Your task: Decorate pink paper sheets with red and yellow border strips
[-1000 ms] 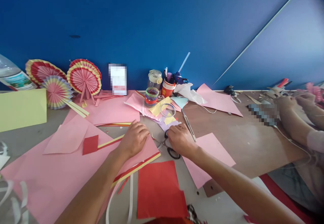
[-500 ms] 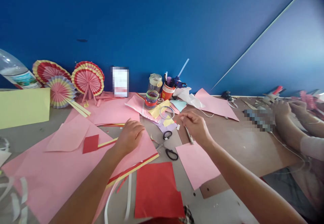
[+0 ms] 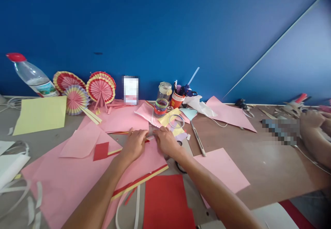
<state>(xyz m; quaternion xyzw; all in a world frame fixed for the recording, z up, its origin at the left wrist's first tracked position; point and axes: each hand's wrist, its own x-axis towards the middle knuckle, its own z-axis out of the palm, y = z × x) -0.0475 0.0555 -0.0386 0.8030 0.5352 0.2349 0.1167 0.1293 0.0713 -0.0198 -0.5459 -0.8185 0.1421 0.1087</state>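
My left hand (image 3: 136,143) lies on a large pink paper sheet (image 3: 64,180), its fingers curled down onto the paper's far edge. My right hand (image 3: 166,141) is beside it, fingertips pinched and touching the left fingertips. A small pale piece shows between them, too small to name. Red and yellow strips (image 3: 139,182) run along the pink sheet's near edge. Black scissors (image 3: 180,168) lie half hidden under my right forearm.
A craft knife (image 3: 198,140), a clear tape ring (image 3: 177,120), a taped jar (image 3: 160,106) and a pen cup (image 3: 178,99) stand behind my hands. Red paper (image 3: 165,201) lies near me, yellow paper (image 3: 41,113), paper fans (image 3: 100,87) and a bottle (image 3: 33,75) at left. Another person's hands (image 3: 312,127) work at right.
My right hand went from the scissors out toward the craft knife, then came back left to meet my left hand. My left hand stayed on the pink sheet. The view shifted left.
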